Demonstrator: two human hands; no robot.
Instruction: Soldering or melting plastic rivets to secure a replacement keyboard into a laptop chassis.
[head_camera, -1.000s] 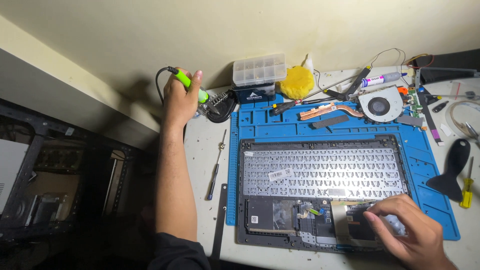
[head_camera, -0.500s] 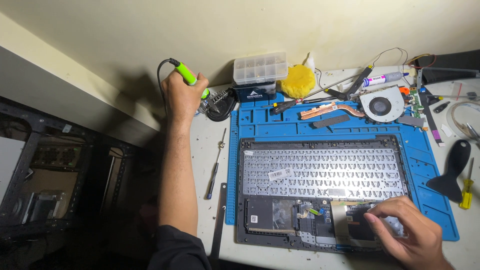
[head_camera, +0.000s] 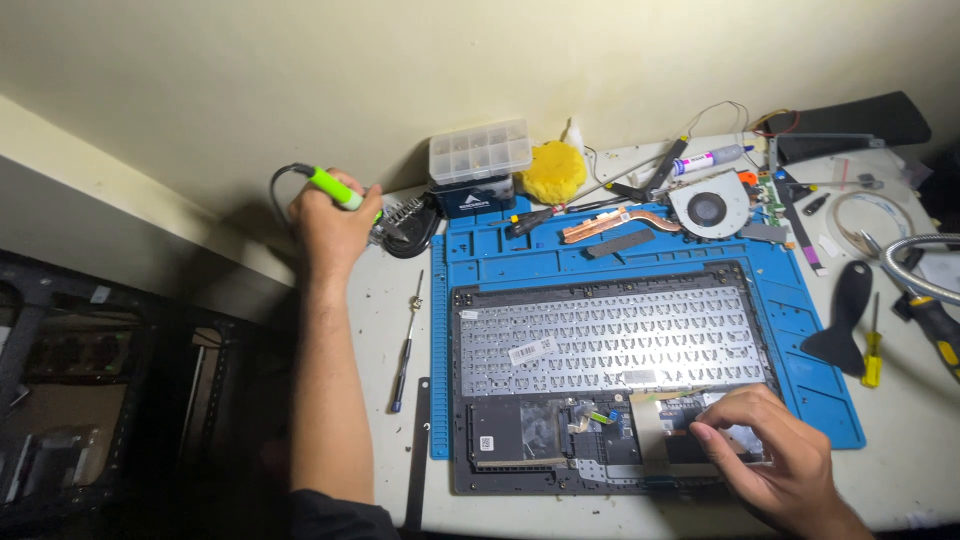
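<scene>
Left hand is seen clenched around a green-handled soldering iron, which is held at the far left of the desk, its tip directed toward the coiled stand just beside the hand. A black cable is seen running back from the handle's rear end. Right hand is laid on the lower right corner of the opened laptop base, fingertips pressed onto the flat parts there; whether anything is pinched between them cannot be told. The laptop base is placed keyboard underside up on a blue repair mat, which is spread over the middle of the desk. A slim screwdriver is left lying on the desk just left of the mat, between the left forearm and the mat's edge. Behind the mat's far edge a clear compartment box is stacked on a dark block, with a yellow sponge-like pad beside it. A copper heat pipe and a round cooling fan are set on the mat's far strip. A black pry tool and a small yellow screwdriver are found to the right of the mat
</scene>
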